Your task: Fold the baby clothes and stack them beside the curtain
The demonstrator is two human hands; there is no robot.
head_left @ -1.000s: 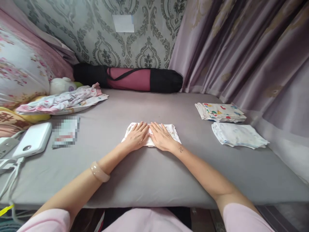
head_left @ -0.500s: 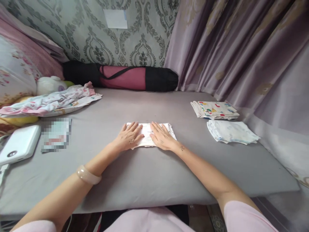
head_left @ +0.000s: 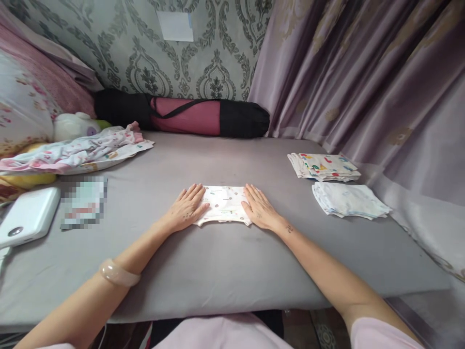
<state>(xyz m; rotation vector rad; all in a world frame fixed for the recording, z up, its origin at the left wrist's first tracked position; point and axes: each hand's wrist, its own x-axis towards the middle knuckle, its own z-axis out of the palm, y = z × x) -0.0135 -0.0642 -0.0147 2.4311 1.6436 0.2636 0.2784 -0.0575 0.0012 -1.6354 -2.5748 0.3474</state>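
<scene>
A folded white garment [head_left: 225,204] with small printed figures lies flat on the grey-covered surface [head_left: 218,261] in front of me. My left hand [head_left: 187,207] rests flat on its left end, fingers stretched out and pointing away from me. On the right end lies my right hand [head_left: 260,207], palm down and fingers extended. Both hands press on the cloth without gripping it. The garment's outer ends are partly hidden under the hands.
To the right lie a folded stack with colourful prints [head_left: 329,166] and a folded pale stack [head_left: 350,199]. On the left are rumpled printed clothes [head_left: 87,149], a blurred packet [head_left: 85,202] and a white power bank [head_left: 31,215]. A long black-and-red bag [head_left: 185,116] lies along the wall.
My hands have slid apart, the left one leftward and the right one rightward, uncovering more of the garment's printed middle. The garment stays in place.
</scene>
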